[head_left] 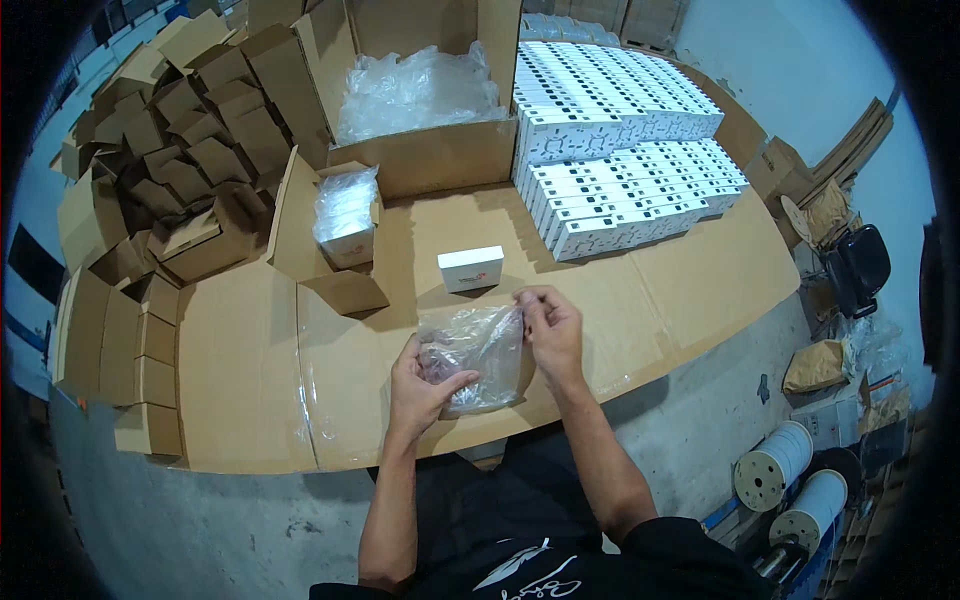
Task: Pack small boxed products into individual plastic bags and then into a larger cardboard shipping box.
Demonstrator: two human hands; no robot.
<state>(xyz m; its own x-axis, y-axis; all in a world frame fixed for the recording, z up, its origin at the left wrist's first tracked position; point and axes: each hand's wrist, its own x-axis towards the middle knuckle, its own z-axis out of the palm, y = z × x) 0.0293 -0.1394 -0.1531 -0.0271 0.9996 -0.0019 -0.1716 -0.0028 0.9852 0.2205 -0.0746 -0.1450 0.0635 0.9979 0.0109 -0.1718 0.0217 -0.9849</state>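
A clear plastic bag [485, 350] is stretched between my two hands above the near edge of the cardboard-covered table. My left hand [420, 385] grips the bag's left side, thumb lying across the film. At the bag's upper right corner, my right hand [552, 330] pinches the film between thumb and fingers. Just beyond the bag, a small white box [470, 269] with a reddish mark stands on the cardboard. To its left, an open carton [290, 215] holds several white boxes wrapped in clear plastic [346, 207].
A large open carton [430, 160] at the back holds a heap of clear bags [420, 95]. Rows of white boxes [620, 200] are stacked at the back right. Many open brown cartons [190, 150] pile up on the left. Cable spools [775, 465] stand on the floor at right.
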